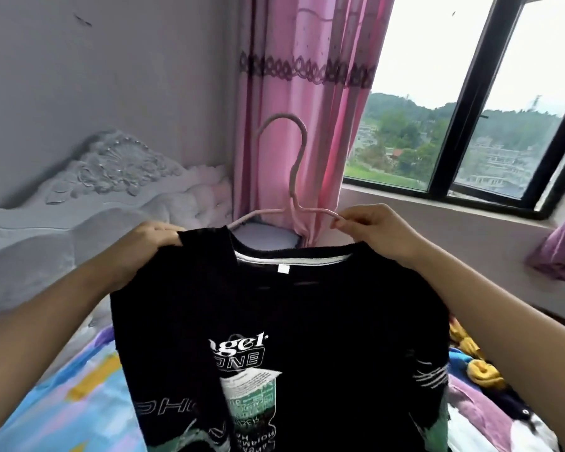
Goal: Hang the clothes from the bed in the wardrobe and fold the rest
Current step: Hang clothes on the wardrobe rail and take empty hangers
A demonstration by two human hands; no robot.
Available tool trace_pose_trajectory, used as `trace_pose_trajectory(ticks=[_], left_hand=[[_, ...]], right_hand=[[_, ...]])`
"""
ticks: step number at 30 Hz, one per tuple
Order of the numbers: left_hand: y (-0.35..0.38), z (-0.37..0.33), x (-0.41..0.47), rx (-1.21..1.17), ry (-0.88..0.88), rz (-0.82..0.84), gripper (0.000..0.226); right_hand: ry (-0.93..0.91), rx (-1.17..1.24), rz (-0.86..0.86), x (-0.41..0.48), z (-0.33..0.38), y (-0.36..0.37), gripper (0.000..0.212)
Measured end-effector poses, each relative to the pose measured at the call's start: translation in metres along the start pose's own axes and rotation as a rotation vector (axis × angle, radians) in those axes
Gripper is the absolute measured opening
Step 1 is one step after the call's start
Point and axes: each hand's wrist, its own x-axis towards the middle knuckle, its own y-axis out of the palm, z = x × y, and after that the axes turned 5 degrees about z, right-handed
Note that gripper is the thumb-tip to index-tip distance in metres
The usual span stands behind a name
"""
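**A:** Which step is this?

**B:** The hanging half, by my reading, with 1 garment in hand. A black T-shirt (307, 305) with a printed front is held up in the air over the bed (62, 402), and a pink hanger (294, 177) stands upright in its neck, hook uppermost.

**A:** And the hands?

**B:** The left hand (150, 243) has its grip curled round the shirt's left shoulder, bunching the cloth. The right hand (375, 233) has its grip pressed to a pinch on the tip of the hanger's right arm, just above the shirt's right shoulder.

**A:** So is the hanger seated?

**B:** Only half, I'd say. Its left arm runs in behind the collar, while its right arm shows bare above the cloth (the neck opening looks narrow for it).

**A:** What does the next move call for?

**B:** Probably tilting that bare arm down through the neck and drawing the right shoulder over it, then levelling the shirt so it can't slide off. After that it needs carrying by the hook to the wardrobe, which isn't in view.

**A:** Much left?

**B:** Likely yes. A heap of clothes (480, 370) lies on the bed at the right, near the window (437, 93).
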Motion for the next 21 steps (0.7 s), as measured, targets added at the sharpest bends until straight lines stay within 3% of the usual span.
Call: trace_pose_trajectory(ticks=[2, 5, 7, 11, 13, 15, 16, 18, 21], left_hand=[[-0.005, 0.004, -0.007, 0.010, 0.000, -0.058, 0.020], [-0.032, 0.005, -0.022, 0.077, -0.051, -0.187, 0.024], [-0.043, 0.001, -0.034, 0.054, -0.077, -0.249, 0.041], [-0.035, -0.020, -0.058, 0.010, 0.020, -0.193, 0.046], [-0.030, -0.023, -0.073, 0.230, 0.068, -0.174, 0.043], [-0.028, -0.020, -0.087, 0.484, 0.110, -0.275, 0.021], [-0.029, -0.018, -0.096, 0.562, 0.114, -0.339, 0.032], [-0.027, -0.016, -0.109, 0.604, 0.073, -0.371, 0.040], [-0.019, -0.016, -0.136, 0.523, 0.044, -0.455, 0.027]], right_hand=[[-0.027, -0.032, 0.027, 0.002, 0.002, -0.003, 0.012], [-0.046, 0.062, -0.179, 0.002, -0.009, -0.014, 0.009], [-0.080, 0.090, -0.230, 0.004, -0.008, -0.010, 0.007], [-0.166, 0.049, -0.079, 0.017, 0.010, 0.019, 0.010], [-0.203, 0.073, -0.080, 0.023, 0.016, 0.031, 0.010], [-0.228, 0.111, -0.052, 0.027, 0.022, 0.039, 0.009], [-0.249, 0.126, -0.021, 0.028, 0.026, 0.044, 0.009], [-0.296, 0.156, 0.028, 0.030, 0.035, 0.051, 0.011], [-0.357, 0.199, 0.103, 0.035, 0.047, 0.063, 0.018]])
